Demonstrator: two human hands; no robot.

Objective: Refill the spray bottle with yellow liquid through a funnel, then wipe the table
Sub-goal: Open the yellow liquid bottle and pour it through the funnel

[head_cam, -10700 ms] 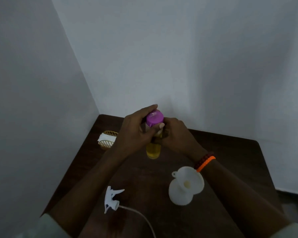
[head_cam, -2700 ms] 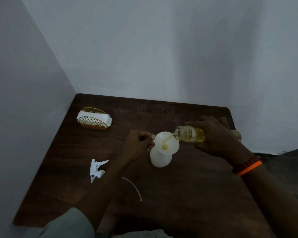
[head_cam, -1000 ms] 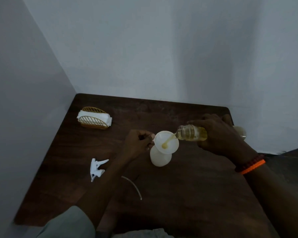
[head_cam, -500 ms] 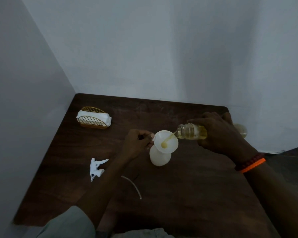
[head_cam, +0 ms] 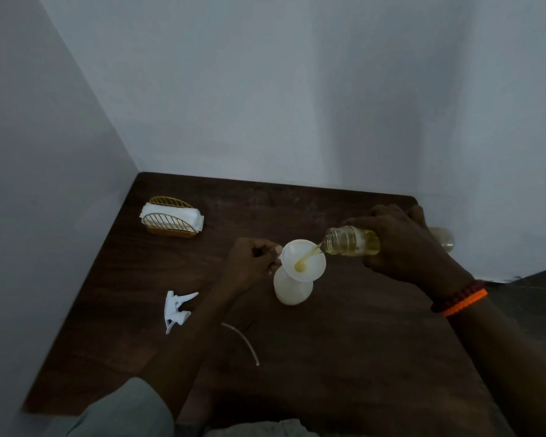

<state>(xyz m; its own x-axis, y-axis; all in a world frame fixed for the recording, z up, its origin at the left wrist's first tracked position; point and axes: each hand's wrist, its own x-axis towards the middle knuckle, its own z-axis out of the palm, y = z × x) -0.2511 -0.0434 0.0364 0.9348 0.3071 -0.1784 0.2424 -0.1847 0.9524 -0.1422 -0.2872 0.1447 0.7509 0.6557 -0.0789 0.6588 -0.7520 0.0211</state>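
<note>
The spray bottle (head_cam: 292, 287), white and with its top off, stands upright near the middle of the dark wooden table (head_cam: 344, 348), and a white funnel (head_cam: 303, 260) sits in its neck. In the head view, the left hand (head_cam: 249, 266) is curled at the left side of the funnel, with its fingertips pinching the small tab on the rim. The right hand (head_cam: 404, 247) is wrapped round a clear bottle (head_cam: 353, 241) that it holds tipped almost level, with the open mouth pointing left over the right edge of the funnel. A thin stream of yellow liquid (head_cam: 309, 257) runs from that mouth down into the funnel, where a small yellow pool lies over the hole. Some yellow liquid lies along the lower side of the clear bottle, whose far end shows beyond the hand. The right wrist wears a dark bead bracelet (head_cam: 454, 294) and an orange band (head_cam: 465, 302) just beside it. The white spray head (head_cam: 175, 309) lies on its side on the table to the left of the left forearm, apart from the bottle, and its thin tube (head_cam: 243, 340) shows on the other side of the arm, curving toward the near edge. At the back left of the table stands a gold wire holder (head_cam: 171, 220) with white napkins (head_cam: 171, 212) in it, well apart from the bottle. Pale walls meet in a corner behind the table. A light sleeve (head_cam: 123, 411) covers the left upper arm at the bottom of the view.
</note>
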